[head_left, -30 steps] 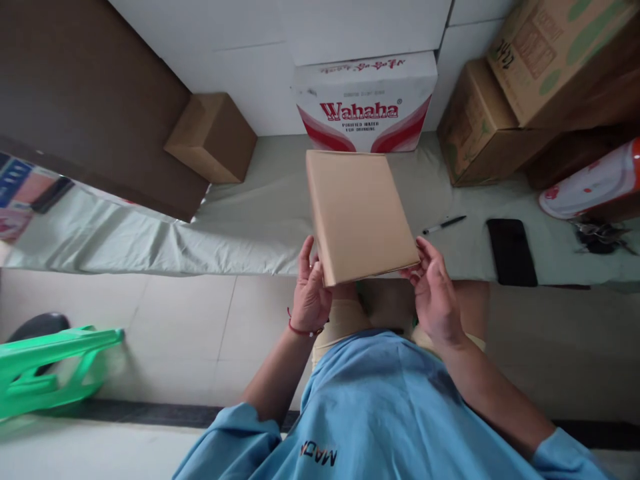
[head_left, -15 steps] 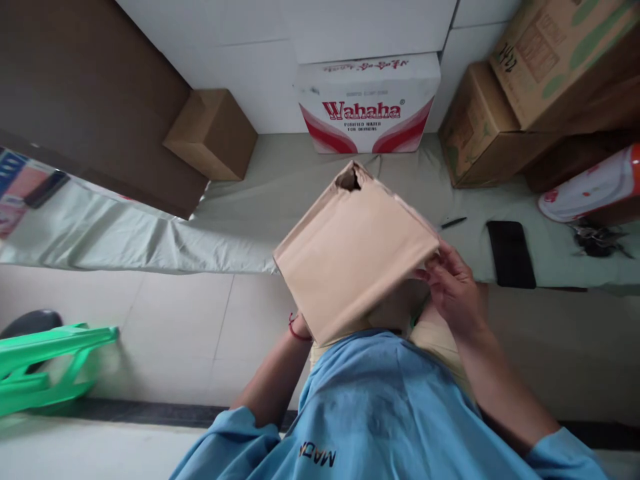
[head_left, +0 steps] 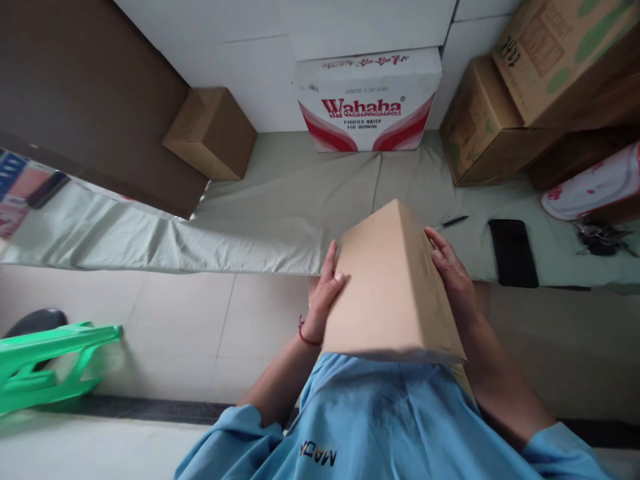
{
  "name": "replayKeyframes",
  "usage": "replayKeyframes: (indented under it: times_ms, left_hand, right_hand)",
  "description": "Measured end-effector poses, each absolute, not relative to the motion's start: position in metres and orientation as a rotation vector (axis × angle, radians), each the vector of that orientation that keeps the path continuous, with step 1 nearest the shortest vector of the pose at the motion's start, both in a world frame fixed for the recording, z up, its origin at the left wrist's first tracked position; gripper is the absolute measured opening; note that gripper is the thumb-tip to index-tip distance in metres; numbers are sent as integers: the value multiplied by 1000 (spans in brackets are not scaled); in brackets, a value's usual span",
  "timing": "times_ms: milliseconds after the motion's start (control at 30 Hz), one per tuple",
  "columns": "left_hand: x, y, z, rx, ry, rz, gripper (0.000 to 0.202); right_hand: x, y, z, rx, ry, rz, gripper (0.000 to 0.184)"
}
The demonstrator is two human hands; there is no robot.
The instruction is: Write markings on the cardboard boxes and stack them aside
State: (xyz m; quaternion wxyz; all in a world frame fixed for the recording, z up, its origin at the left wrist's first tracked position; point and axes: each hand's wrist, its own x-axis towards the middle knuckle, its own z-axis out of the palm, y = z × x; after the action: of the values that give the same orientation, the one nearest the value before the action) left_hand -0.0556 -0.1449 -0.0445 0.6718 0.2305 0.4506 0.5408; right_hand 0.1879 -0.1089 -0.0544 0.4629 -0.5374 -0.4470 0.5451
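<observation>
A plain tan cardboard box (head_left: 373,287) is held tilted close to my body, over my lap and the table's front edge. One long edge of it points toward me, and two of its faces show. My left hand (head_left: 324,297) grips the box's left side, thumb on the near face. On the opposite side my right hand (head_left: 454,280) presses the box, with part of its fingers hidden behind the cardboard. The torn hole seen earlier in the box is out of sight.
A cloth-covered table (head_left: 280,207) bears a Wahaba-style white "Wahaha" carton (head_left: 367,107), a small brown box (head_left: 215,137), stacked cartons (head_left: 480,127), a pen (head_left: 454,221), a phone (head_left: 513,253) and keys (head_left: 603,240). A green stool (head_left: 50,370) stands at left.
The box has been turned over between my hands and drawn nearer to me, so the torn corner no longer shows. My left hand has come up from underneath to its left side.
</observation>
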Motion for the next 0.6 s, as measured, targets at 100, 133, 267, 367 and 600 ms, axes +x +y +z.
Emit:
replayKeyframes:
  times_ms: [100, 133, 267, 367, 600]
  left_hand:
    - [-45, -150, -42, 653, 1048, 1240, 79]
    - [-43, -150, -41, 664, 1041, 1233, 78]
    - [-43, -144, -41, 605, 1023, 1222, 74]
    - [-48, -141, -45, 516, 1031, 1205, 67]
    - [-55, -144, -70, 134, 858, 1040, 42]
  right_hand:
    - [191, -106, -58, -1384, -1055, 1408, 62]
    - [191, -106, -60, -1392, -1021, 1443, 63]
    - [192, -105, -66, -1385, -902, 1517, 68]
    - [189, -103, -57, -1433, -922, 1471, 64]
    - [165, -105, -9, -1203, -1012, 1531, 62]
